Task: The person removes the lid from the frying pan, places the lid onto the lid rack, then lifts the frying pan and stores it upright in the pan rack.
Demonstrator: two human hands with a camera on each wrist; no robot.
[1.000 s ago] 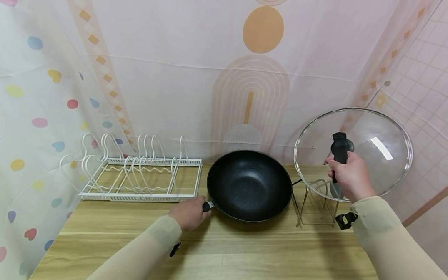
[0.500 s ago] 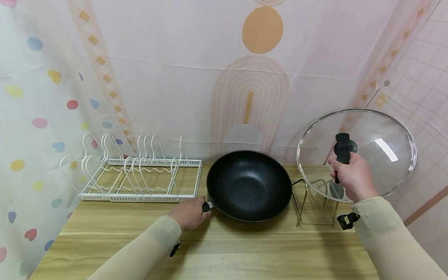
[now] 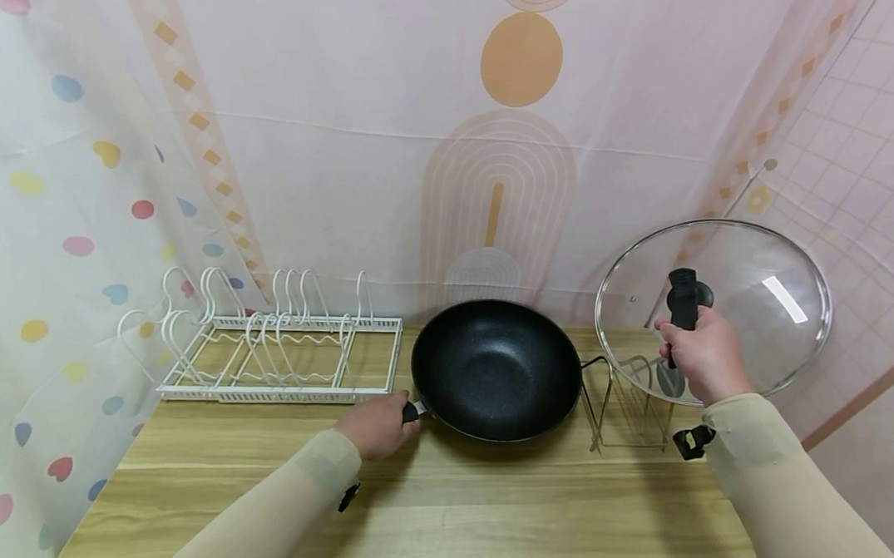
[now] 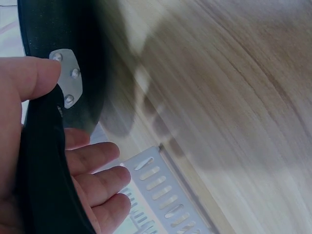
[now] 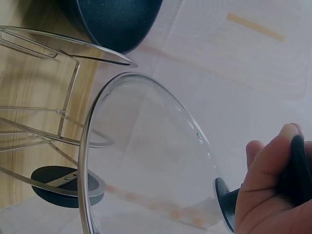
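A black wok sits on the wooden table, its inside facing up. At its lower left, my left hand grips the short black handle, thumb on top and fingers curled beneath in the left wrist view. To the right, my right hand holds a large glass lid by its black handle. The lid is steeply tilted, its metal rim in front of a wire rack. Whether rim and rack touch I cannot tell.
A white dish rack with upright loops stands left of the wok, close to my left hand. A dark oval piece is on the wire rack, partly behind the lid. A patterned curtain hangs behind the table.
The lid and my right hand have shifted slightly right and a little down, mostly in the first half second. My left hand and the wok have stayed in place.
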